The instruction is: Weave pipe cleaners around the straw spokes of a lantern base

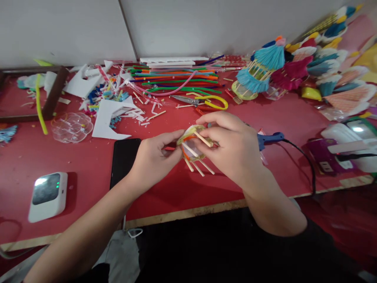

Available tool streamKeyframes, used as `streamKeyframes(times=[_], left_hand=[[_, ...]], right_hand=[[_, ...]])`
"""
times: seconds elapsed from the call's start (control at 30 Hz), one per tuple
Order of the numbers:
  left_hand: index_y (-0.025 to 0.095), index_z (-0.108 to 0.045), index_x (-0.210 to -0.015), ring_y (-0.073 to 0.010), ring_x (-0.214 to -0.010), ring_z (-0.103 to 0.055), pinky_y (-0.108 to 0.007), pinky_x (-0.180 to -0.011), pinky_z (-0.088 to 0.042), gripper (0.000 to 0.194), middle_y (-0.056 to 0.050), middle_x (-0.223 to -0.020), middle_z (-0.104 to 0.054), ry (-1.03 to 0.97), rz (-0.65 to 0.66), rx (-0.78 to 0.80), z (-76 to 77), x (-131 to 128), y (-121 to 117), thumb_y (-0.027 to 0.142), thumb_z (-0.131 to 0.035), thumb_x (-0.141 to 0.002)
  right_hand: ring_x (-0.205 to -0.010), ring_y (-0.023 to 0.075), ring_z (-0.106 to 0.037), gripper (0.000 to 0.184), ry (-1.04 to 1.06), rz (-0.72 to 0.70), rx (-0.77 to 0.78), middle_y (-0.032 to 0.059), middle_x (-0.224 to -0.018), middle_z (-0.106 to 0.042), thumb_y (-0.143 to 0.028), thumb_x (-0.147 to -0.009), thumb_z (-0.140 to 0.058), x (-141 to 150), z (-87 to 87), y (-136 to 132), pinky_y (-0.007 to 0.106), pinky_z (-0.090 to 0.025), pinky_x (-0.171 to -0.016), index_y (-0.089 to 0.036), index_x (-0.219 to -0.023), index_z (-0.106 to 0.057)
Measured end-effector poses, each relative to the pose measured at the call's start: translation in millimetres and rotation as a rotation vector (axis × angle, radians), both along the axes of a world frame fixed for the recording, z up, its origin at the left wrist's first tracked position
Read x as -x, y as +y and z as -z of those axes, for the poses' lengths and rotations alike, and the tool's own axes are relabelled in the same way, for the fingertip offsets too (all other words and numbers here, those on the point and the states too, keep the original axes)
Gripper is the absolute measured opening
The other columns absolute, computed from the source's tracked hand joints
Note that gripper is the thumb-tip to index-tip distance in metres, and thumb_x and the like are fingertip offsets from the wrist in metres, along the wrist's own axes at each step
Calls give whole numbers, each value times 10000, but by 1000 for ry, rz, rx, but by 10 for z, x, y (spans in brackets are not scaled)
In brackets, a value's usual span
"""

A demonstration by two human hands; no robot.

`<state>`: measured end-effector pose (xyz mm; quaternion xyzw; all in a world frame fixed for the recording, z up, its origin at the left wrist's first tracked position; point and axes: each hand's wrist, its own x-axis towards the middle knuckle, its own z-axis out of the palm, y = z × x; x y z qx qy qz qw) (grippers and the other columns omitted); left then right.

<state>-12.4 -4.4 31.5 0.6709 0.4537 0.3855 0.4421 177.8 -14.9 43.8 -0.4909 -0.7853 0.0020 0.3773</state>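
Both hands meet over the middle of the red table, holding a small round craft base (191,152) with a yellowish rim, an orange strip and a clear centre. Several short wooden sticks (198,168) jut from it toward me. My left hand (157,159) pinches its left edge between thumb and fingers. At the right side, my right hand (228,145) has its fingers closed around the edge, near one stick (203,138). Whether its fingertips grip the stick or only the rim, I cannot tell. Just behind my right hand lies a blue glue gun (271,138), partly hidden.
Scissors (216,103) with yellow handles lie beyond the hands, before coloured pipe cleaners (179,80). A blue paper pavilion (260,70) stands back right. White foam scraps (107,118), a black phone (125,159) and a white device (48,196) are leftward. A black cord (309,159) runs over the right edge.
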Motion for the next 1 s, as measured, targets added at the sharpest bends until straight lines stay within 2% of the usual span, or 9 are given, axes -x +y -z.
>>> streamKeyframes(times=[0.2, 0.37, 0.77, 1.0], left_hand=[[243, -790, -1123, -203, -900, -778, -275, -788, -652, 326, -5, -1045, -814, 41, -40, 5, -40, 3, -12, 199, -660, -827], [261, -785, -1138, -211, -924, -775, -305, -819, -654, 324, -8, -1069, -809, 30, -33, -7, -39, 7, -18, 203, -654, -848], [262, -765, -1194, -210, -943, -768, -310, -848, -648, 351, -27, -1134, -795, 46, -27, -37, -11, 10, -66, 235, -666, -858], [253, -773, -1168, -187, -896, -766, -289, -840, -644, 342, -14, -1051, -808, 20, -20, -59, -40, 9, -63, 220, -667, -845]], right_hand=[[-981, 218, -692, 85, 118, -75, 46, 57, -1075, -743, -177, -849, -700, -7, 12, 25, 376, -571, -837, -216, -775, -716], [-1016, 219, -685, 44, 199, -71, 59, 58, -1087, -717, -201, -838, -722, 6, 61, 44, 392, -570, -851, -226, -802, -717], [-1009, 233, -664, 50, 200, 12, -8, 67, -1064, -686, -174, -848, -722, 45, 60, 14, 401, -553, -817, -215, -820, -719], [-976, 241, -670, 81, 180, 25, -51, 72, -1054, -689, -154, -855, -722, 53, 67, 8, 419, -560, -816, -223, -814, -709]])
